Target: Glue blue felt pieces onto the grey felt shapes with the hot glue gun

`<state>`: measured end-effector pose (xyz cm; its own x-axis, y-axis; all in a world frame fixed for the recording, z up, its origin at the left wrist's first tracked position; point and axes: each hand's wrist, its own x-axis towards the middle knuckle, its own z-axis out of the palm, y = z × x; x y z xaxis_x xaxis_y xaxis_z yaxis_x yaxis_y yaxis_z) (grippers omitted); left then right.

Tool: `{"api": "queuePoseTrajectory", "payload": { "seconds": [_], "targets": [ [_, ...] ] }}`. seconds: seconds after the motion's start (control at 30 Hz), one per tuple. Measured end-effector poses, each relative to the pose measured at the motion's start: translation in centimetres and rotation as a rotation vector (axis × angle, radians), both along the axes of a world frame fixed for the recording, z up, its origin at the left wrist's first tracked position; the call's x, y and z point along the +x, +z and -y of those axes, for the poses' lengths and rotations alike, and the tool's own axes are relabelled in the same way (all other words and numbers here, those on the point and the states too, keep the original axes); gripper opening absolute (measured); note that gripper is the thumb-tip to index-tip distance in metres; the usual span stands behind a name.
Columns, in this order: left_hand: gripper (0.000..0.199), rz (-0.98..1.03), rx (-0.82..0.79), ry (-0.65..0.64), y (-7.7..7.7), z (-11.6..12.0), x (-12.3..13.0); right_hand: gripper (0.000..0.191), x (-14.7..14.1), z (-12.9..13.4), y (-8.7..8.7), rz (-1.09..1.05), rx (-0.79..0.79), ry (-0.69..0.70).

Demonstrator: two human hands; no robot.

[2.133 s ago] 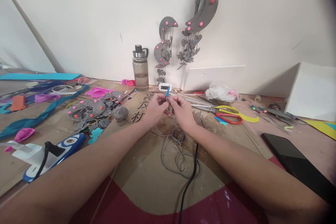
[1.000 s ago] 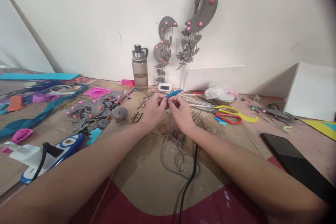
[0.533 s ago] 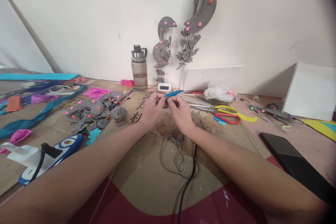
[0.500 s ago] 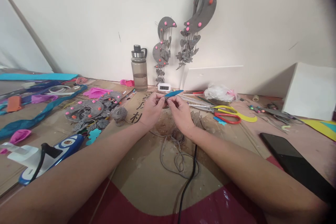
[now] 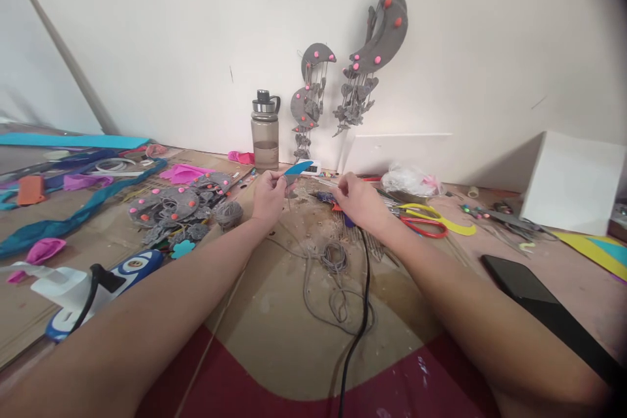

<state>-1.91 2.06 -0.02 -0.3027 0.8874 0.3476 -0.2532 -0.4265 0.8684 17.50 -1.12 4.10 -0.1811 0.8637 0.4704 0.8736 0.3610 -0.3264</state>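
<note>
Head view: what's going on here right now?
A person's left hand pinches a flat, pointed blue piece above the brown cardboard. The right hand is over a dark-blue-and-orange tool; whether it grips it is unclear. Loose grey string lies looped on the cardboard, near a thin black cable.

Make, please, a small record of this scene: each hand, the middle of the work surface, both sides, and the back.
Left hand: pinches a blue-and-grey piece
Right hand: at a blue-and-orange tool; whether it grips is unclear
Middle: grey string in loose loops on cardboard; black cable crossing them
Left side: ball of grey yarn; grey pieces with pink and orange dots
Right side: red-handled scissors; black phone
Back: bottle; moon-shaped hangings
</note>
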Motion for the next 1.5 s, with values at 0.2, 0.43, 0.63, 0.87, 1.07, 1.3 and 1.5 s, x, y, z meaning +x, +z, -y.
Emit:
{"api": "queuePoseTrajectory", "payload": {
  "seconds": [0.2, 0.43, 0.63, 0.87, 1.07, 1.3, 1.5],
  "targets": [
    [0.006, 0.067, -0.008, -0.010, -0.2, -0.7, -0.4, 0.029, 1.6, -1.3, -2.2, 0.231, -0.184, -0.117],
    [0.005, 0.067, -0.025, 0.017, -0.1, -0.9, -0.8, 0.010, 2.4, -3.3, -4.1, -0.128, -0.292, -0.167],
    [0.005, 0.110, -0.018, 0.010, 0.0, -1.0, -0.9, 0.017, 0.4, -2.7, -4.1, -0.575, -0.184, -0.105],
    [0.005, 0.113, -0.025, -0.003, -0.2, -0.8, -0.8, 0.036, -2.8, 1.0, -3.0, -0.822, -0.116, 0.345],
    [0.004, 0.060, -0.025, -0.004, -0.5, -0.6, -0.6, 0.031, -2.9, 1.8, -3.0, -0.612, -0.048, 0.344],
    [0.005, 0.053, -0.036, -0.019, -0.2, -0.3, -0.2, 0.034, -3.1, 1.9, -3.1, -0.475, 0.044, 0.305],
    [0.006, 0.018, -0.020, -0.017, -0.2, -0.1, 0.0, 0.035, -3.1, 1.9, -3.3, -0.449, 0.034, 0.295]
  ]
}}
